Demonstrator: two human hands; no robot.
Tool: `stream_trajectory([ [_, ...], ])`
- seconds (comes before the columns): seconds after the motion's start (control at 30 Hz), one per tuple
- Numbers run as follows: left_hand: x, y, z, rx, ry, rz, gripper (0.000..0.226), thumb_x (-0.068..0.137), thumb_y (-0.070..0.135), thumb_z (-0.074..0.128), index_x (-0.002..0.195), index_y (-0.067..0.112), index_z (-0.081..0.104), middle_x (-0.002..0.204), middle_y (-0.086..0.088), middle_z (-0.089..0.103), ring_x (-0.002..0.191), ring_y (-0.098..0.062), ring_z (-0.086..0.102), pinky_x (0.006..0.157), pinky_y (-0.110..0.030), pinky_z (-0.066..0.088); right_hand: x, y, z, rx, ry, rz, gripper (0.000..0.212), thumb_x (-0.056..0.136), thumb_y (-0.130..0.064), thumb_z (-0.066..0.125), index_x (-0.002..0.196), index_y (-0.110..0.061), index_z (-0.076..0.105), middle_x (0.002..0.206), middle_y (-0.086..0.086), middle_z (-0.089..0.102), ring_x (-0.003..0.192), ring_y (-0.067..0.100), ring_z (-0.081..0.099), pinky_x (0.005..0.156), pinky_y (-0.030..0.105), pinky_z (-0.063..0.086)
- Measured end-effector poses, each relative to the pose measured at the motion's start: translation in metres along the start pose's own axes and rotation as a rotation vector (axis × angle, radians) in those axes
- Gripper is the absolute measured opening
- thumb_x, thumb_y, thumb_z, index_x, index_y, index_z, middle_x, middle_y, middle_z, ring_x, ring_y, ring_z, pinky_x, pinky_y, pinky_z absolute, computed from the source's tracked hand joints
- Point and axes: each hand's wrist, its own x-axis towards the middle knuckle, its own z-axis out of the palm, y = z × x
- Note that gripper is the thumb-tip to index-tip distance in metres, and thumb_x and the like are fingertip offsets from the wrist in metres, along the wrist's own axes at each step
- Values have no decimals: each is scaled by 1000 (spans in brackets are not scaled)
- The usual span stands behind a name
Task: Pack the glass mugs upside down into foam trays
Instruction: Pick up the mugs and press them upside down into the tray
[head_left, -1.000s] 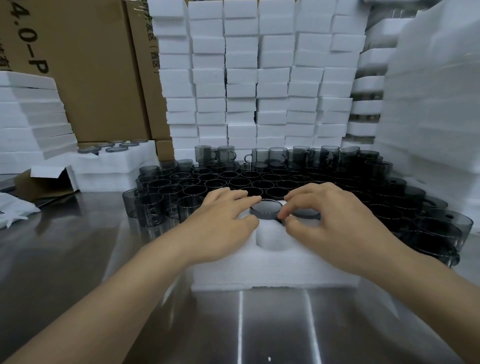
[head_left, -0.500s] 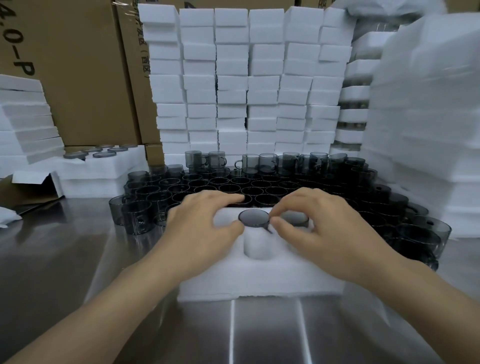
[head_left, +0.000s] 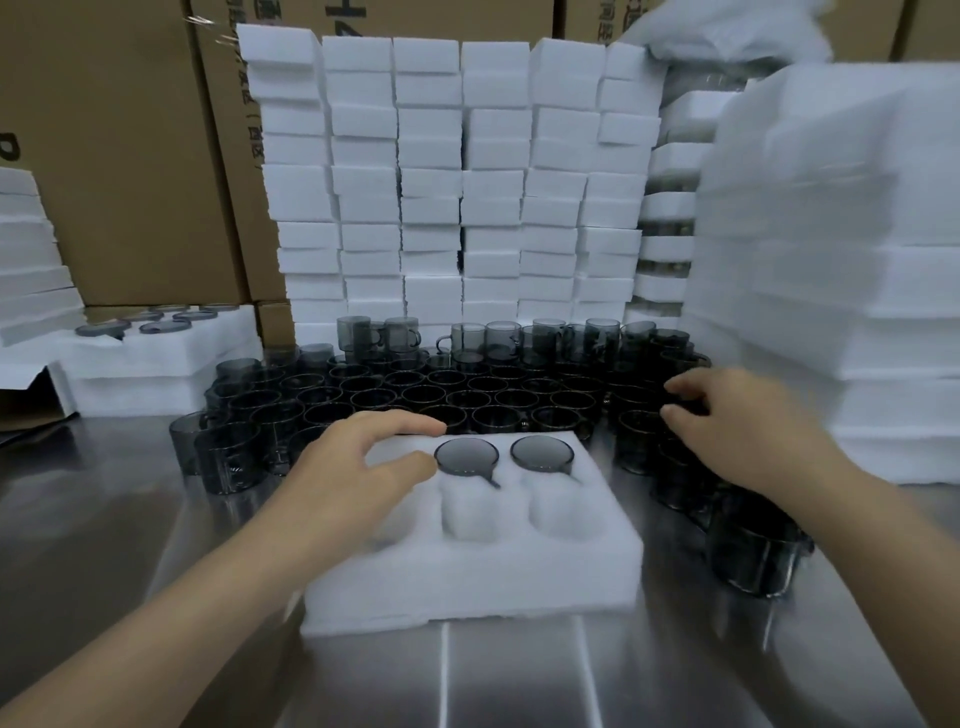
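Two mugs (head_left: 466, 454) are sitting upside down, side by side, in the far row of pockets of a white foam tray (head_left: 467, 582), which is lying on a shiny steel desk (head_left: 156, 545). The tray's near pockets are showing bare foam. Behind the tray and to its right, a crowd of loose mugs (head_left: 415, 395) is standing mouth-up on the desk. Further behind the tray, stacks of foam blocks (head_left: 431, 182) are rising in front of cardboard boxes (head_left: 130, 156). Off to the tray's left, a second tray (head_left: 156, 358) is holding upturned mugs.

The left hand (head_left: 358, 467) is lying over the tray's far left corner, fingers apart and loosely arched, holding nothing, thumb just beside the left mug. The right hand (head_left: 727, 421) is reaching over the loose mugs to the right of the tray, fingers curled above the thumb. Blur is hiding whether it is gripping one.
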Motion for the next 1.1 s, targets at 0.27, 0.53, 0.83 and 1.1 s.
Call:
stream_trajectory([
  [0.27, -1, 0, 0, -9, -35, 19, 30, 95, 31, 73, 103, 59, 76, 132, 32, 61, 128, 12, 48, 89, -13, 35, -9, -5, 1, -72, -240, 15, 47, 93, -60, 71, 137, -46, 61, 133, -8, 66, 106, 19, 64, 94, 41, 56],
  [0.53, -1, -1, 0, 16, -71, 47, 32, 95, 33, 73, 102, 64, 73, 131, 31, 59, 125, 14, 47, 89, -13, 34, -8, -12, -10, -110, -142, -104, 37, 92, -54, 76, 126, -39, 68, 128, -9, 66, 112, 18, 62, 95, 40, 55],
  [0.83, -2, -3, -1, 19, -104, 47, 26, 93, 42, 75, 111, 61, 73, 138, 31, 58, 136, 5, 47, 107, -29, 35, -24, -44, 36, -339, -202, -450, 76, 105, -12, 51, 170, -31, 17, 174, -12, 24, 161, 17, 21, 127, 37, 27],
  [1.1, 0, -5, -2, 36, -105, 55, 25, 94, 42, 75, 109, 62, 73, 138, 31, 58, 137, 4, 47, 110, -32, 35, -20, -54, 44, -337, -22, -344, 23, 101, -12, 57, 116, -30, 53, 115, -10, 56, 115, 20, 53, 88, 32, 35],
])
